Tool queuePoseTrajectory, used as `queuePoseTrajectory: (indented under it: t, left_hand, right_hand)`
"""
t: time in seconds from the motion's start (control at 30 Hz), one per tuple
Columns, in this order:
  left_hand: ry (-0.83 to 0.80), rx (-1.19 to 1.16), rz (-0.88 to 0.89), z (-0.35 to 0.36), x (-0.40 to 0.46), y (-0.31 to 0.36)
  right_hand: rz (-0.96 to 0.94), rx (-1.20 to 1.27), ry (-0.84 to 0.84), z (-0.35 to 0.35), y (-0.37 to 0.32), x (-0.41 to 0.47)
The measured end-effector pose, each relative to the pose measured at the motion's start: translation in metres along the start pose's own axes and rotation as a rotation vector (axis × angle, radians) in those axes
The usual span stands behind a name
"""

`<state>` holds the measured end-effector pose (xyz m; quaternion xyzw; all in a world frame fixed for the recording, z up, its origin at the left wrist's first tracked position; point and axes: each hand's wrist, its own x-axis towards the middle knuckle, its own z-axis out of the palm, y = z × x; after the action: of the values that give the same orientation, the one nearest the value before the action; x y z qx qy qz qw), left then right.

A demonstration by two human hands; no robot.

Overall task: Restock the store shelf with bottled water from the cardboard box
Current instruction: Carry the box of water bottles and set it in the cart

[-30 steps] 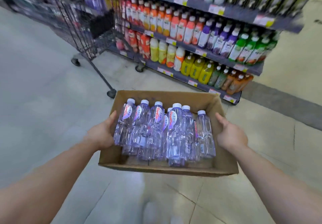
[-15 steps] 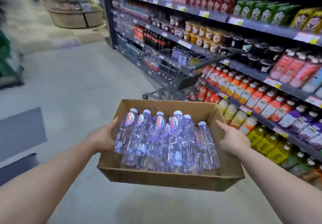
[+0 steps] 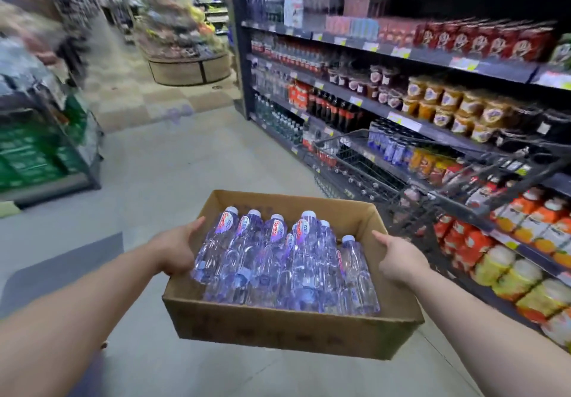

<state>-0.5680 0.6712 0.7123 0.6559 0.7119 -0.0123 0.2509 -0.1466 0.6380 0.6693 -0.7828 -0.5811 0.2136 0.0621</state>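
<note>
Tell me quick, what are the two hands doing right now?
Left hand: grips the left wall of the cardboard box of water bottles.
Right hand: grips the box's right wall.

The cardboard box (image 3: 296, 335) at lower centre is matt brown, its outer wall faintly rough with dull printed marks. The water bottles (image 3: 278, 260) inside are clear glossy plastic with pale smooth caps and shiny printed labels. At right, the shopping cart (image 3: 386, 174) is dark wire metal, and the shelf (image 3: 432, 56) is dark matt metal. The floor (image 3: 185, 165) looks smooth, with a soft sheen.
</note>
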Motion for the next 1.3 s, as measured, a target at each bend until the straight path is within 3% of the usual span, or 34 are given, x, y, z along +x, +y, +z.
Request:
queuePoseTrajectory:
  t: [0.33, 0.6, 0.87, 1.3]
  left_hand:
    - [-0.044, -0.101, -0.039, -0.122, 0.232, -0.033]
    - [-0.136, -0.047, 0.116, -0.227, 0.444, -0.024]
    - [-0.209, 0.036, 0.317, -0.289, 0.617, 0.077]
    - [-0.276, 0.152, 0.633, -0.314, 0.803, 0.297]
  right_hand:
    - [0.009, -0.001, -0.053, -0.009, -0.152, 0.215]
    - [0.18, 0.072, 0.027, -0.019, -0.242, 0.351]
    - [0.373, 0.17, 0.13, -0.055, -0.251, 0.456]
    - [0.648, 0.172, 0.274, -0.155, -0.195, 0.573]
